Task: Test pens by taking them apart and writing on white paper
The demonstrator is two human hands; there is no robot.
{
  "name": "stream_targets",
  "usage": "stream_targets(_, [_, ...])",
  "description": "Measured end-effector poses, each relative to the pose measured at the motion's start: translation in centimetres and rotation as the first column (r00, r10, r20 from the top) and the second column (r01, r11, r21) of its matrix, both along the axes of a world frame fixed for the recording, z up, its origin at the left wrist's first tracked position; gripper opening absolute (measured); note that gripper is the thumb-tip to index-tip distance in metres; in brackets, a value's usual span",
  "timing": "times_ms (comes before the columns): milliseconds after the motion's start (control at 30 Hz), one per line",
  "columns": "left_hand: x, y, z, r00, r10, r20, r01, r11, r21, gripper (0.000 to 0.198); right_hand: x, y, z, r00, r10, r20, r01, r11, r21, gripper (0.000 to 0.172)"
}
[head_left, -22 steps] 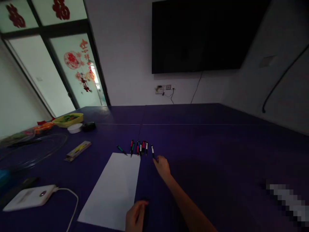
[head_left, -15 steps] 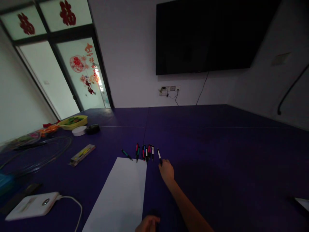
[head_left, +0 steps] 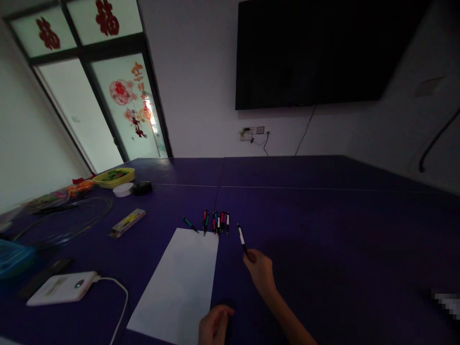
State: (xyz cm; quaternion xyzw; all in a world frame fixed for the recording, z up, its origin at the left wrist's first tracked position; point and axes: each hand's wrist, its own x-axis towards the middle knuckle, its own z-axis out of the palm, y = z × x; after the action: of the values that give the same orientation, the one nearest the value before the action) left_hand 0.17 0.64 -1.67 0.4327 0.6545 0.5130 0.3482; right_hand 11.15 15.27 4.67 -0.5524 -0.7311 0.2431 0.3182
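Note:
A black-and-white pen [head_left: 242, 238] is pinched by one end between the fingers of my right hand [head_left: 260, 270], its other end pointing away from me. My left hand [head_left: 214, 326] rests at the lower right corner of a blank white sheet of paper [head_left: 179, 282], fingers curled together, with nothing visible in them. Just past the paper's far edge lies a group of several pens [head_left: 220, 222] with black, pink, blue and white parts. Left of that group, a green-and-black pen [head_left: 190, 224] lies slanted by itself.
On the purple table [head_left: 323, 230], a white power bank [head_left: 61, 288] with a cable lies left of the paper. Beyond it are a narrow box [head_left: 127, 223], a blue container [head_left: 14, 258], coiled clear tubing [head_left: 89, 225], a yellow basket [head_left: 115, 178] and two round lids or rolls.
My right hand has pulled the black-and-white pen toward me and slightly right, away from the group. My left hand shows more fully at the paper's edge. The view has shifted slightly.

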Motion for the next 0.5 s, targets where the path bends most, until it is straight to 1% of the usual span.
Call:
stream_targets(67, [0.3,0.7,1.8,0.994,-0.026,0.105,0.027,1.000,-0.005,0.053,1.8,-3.1,-0.7,0.981,0.000,-0.195,0.003,1.000,0.012,0.027])
stream_targets(100, [0.6,1.3,2.8,0.980,-0.068,0.185,0.072,0.997,-0.010,0.051,2.7,-4.6,-1.1,0.965,-0.011,-0.261,0.010,1.000,-0.006,0.027])
stream_targets(167, [1.6,2.7,4.3,0.913,-0.108,0.394,0.117,0.993,0.002,0.052,4.1,-7.0,-2.3,0.934,-0.050,-0.353,0.030,0.998,-0.060,0.028])
stream_targets(233, [2.9,4.4,5.1,0.826,-0.114,0.552,0.124,0.992,0.019,0.054,5.0,-8.5,-3.5,0.912,-0.073,-0.404,0.036,0.994,-0.100,0.028])
stream_targets(300, [4.2,5.8,5.0,0.755,-0.119,0.645,0.147,0.989,0.011,0.054,5.5,-9.2,-4.5,0.903,-0.078,-0.422,0.034,0.993,-0.111,0.028])
stream_targets(367, [5.2,6.8,4.5,0.716,-0.125,0.687,0.178,0.984,-0.007,0.051,5.8,-9.4,-5.1,0.908,-0.074,-0.412,0.037,0.994,-0.098,0.029])
stream_targets(433, [5.8,7.3,3.9,0.710,-0.125,0.693,0.196,0.980,-0.024,0.047,5.9,-9.5,-5.3,0.923,-0.056,-0.382,0.029,0.997,-0.076,0.031])
stream_targets(500, [6.0,7.3,3.7,0.724,-0.122,0.679,0.204,0.978,-0.042,0.044,6.0,-9.7,-5.1,0.944,-0.028,-0.328,0.015,0.999,-0.044,0.033])
